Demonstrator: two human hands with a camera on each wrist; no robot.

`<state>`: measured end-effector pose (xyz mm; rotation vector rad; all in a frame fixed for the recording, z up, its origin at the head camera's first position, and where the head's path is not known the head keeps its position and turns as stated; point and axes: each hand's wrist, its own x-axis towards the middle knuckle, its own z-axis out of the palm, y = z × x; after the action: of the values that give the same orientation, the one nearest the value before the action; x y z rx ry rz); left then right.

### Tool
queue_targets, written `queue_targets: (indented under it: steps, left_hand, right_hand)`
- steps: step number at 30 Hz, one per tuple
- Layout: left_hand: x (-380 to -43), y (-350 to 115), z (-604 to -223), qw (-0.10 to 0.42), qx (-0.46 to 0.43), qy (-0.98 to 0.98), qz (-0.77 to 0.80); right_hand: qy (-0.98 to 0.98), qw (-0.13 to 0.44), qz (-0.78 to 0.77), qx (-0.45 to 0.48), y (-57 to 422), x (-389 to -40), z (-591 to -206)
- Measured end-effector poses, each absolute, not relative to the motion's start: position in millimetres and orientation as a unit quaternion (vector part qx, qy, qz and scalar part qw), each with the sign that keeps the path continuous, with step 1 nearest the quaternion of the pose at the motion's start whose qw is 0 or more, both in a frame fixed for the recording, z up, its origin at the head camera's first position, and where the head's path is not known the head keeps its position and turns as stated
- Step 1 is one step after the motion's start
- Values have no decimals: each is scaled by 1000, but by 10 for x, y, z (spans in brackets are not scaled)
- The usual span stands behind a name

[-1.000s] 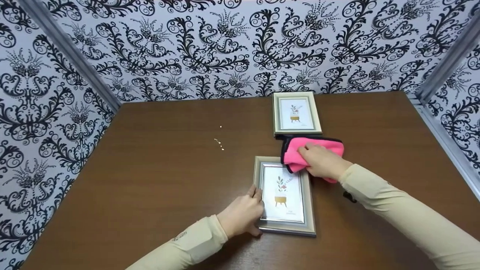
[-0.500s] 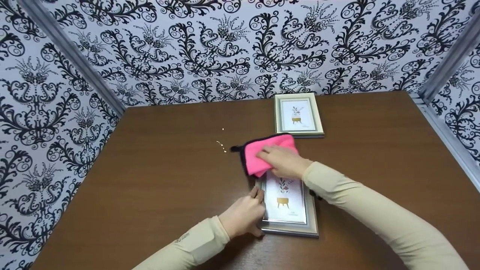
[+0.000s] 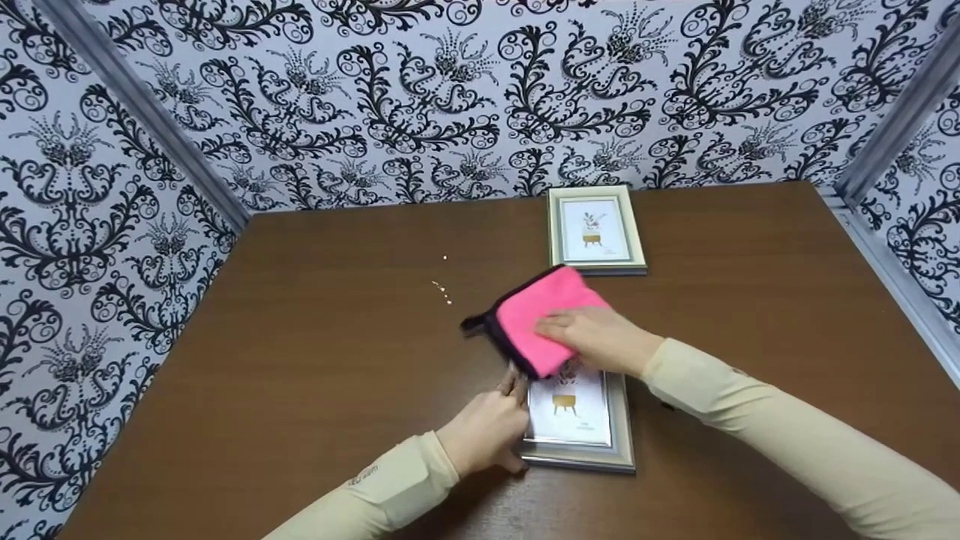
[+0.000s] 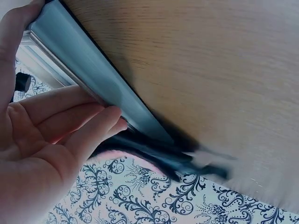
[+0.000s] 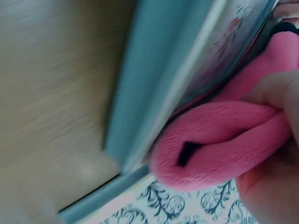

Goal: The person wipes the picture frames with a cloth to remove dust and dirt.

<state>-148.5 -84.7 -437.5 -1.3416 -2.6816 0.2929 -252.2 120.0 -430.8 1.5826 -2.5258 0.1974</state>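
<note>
A photo frame (image 3: 574,426) with a pale border and a potted-plant picture lies on the brown table. My left hand (image 3: 486,429) holds it by its left side, thumb at the near-left corner. In the left wrist view the fingertips (image 4: 110,116) press against the frame's border (image 4: 88,60). My right hand (image 3: 600,336) grips a folded pink cloth (image 3: 536,319) with black edging and a black loop, over the frame's far end, which it hides. The right wrist view shows the cloth's rolled fold (image 5: 210,172) against the frame's face.
A second, similar photo frame (image 3: 596,229) lies behind, close to the patterned back wall (image 3: 450,97). Several small pale specks (image 3: 442,291) dot the table (image 3: 315,360) left of the cloth. Patterned side walls with grey metal edges stand left and right.
The right hand has swept the cloth leftward from the frame's far-right corner across its far end, then slightly back right and nearer. The left hand has kept its hold on the frame.
</note>
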Motion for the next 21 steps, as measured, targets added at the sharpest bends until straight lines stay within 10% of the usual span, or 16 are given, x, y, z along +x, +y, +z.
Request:
queue_targets:
  steps: [8,21]
  left_hand:
    - [-1482,-872,-4339,50,-430,-895,105]
    - [-1487,-835,-4387,66,-446,-887,103]
  right_hand:
    - [-909,154,7,388,1534,-2313,-4261]
    - [-933,60,117,334,947,-2243,-4218]
